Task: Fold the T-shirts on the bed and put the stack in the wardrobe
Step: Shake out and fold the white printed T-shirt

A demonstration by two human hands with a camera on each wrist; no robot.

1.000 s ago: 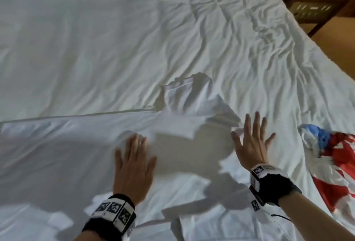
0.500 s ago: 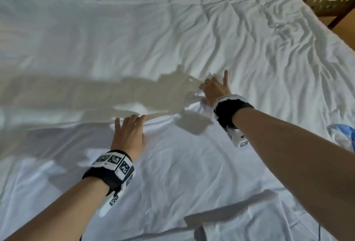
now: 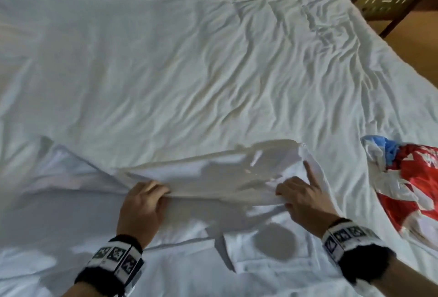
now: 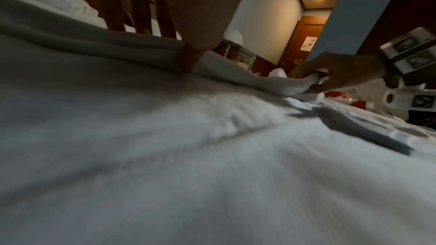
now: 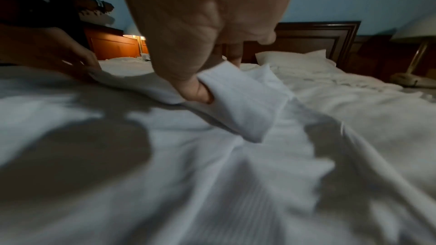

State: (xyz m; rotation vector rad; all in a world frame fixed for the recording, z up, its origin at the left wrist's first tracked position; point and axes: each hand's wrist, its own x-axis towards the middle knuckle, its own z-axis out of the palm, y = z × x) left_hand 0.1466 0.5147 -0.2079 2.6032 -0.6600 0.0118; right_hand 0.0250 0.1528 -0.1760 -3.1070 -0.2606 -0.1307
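A white T-shirt (image 3: 208,185) lies spread across the near part of the white bed (image 3: 189,71). My left hand (image 3: 144,198) grips a raised fold of the shirt, fingers over it and thumb under. My right hand (image 3: 299,193) pinches the same fold further right, its index finger pointing away. In the right wrist view the thumb presses a folded white hem (image 5: 238,100). In the left wrist view the fold (image 4: 235,74) runs from my left hand (image 4: 179,44) to my right hand (image 4: 335,74). A red, white and blue T-shirt (image 3: 412,185) lies crumpled at the right.
The bed's right edge borders a wooden floor (image 3: 417,43) and a dark wooden side table (image 3: 384,0). Pillows (image 5: 295,60), a dark headboard (image 5: 318,36) and a bedside lamp (image 5: 417,49) stand at the bed's head. A lit doorway (image 4: 306,31) shows beyond.
Both hands went from flat on the shirt to gripping its far edge. They have pulled that edge back toward me, raising a fold across the shirt.
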